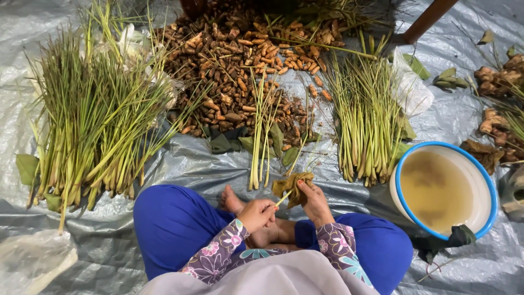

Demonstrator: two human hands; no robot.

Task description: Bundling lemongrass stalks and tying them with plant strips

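The person sat cross-legged on a shiny grey plastic sheet (180, 164), low in the middle of the frame. The right hand (316, 203) was closed around a folded leaf (295, 186), a soft, floppy, yellow-green little packet held just above the bare feet. The left hand (256, 214) pinched a thin stick (283, 198), pale and straight like a splinter. Its tip pointed at the leaf and seemed to touch it, though it was too small to be sure.

I think the step in hand was working the stick at the folded leaf. A move like that calls for a gentle, steady push, because the leaf looked soft and easy to rip, and the stick looked thin enough to snap. The right hand would need to keep the folds tight.

On the left side of the frame lay a big heap of long green stalks (93, 125), smooth and stiff with pale thick ends. A second heap (365, 125) lay right of the middle, and a small bunch (261, 136) lay between them. At the top middle sat a pile of brown roots (240, 60), short, bumpy and dusty. At the lower right stood a round white bowl (401, 169) with a blue rim, holding cloudy yellowish water.
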